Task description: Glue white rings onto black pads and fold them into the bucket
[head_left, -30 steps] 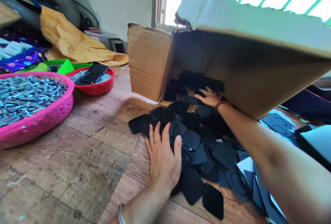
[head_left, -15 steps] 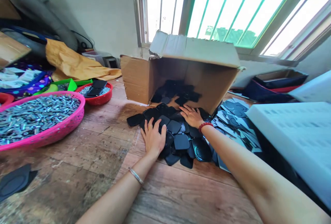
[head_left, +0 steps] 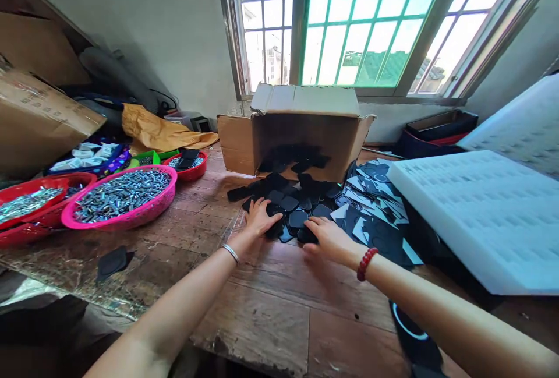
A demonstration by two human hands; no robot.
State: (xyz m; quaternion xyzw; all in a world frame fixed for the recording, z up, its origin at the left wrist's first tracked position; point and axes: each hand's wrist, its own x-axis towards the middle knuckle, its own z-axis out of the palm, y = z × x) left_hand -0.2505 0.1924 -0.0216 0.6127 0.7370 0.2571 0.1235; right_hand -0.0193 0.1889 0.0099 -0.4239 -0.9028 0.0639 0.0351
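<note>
A heap of flat black square pieces with rounded corners lies on the wooden table, spilling from the mouth of a cardboard box tipped on its side. More of these black pieces are inside the box, in shadow. My left hand rests on the heap's left side, fingers spread, holding nothing. At the heap's front right is my right hand, its fingertips touching the black pieces and its fingers stretched out. I see no piece gripped in either hand.
A pink basket of small metal parts and a red basket stand left. Black and white sheet scraps lie right, beside a white foam tray. A loose black piece lies near the table's front left edge.
My right hand has drawn back from near the box mouth to the heap's front right. My left hand stays at the heap's left. The view has shifted, showing more of the table's front.
</note>
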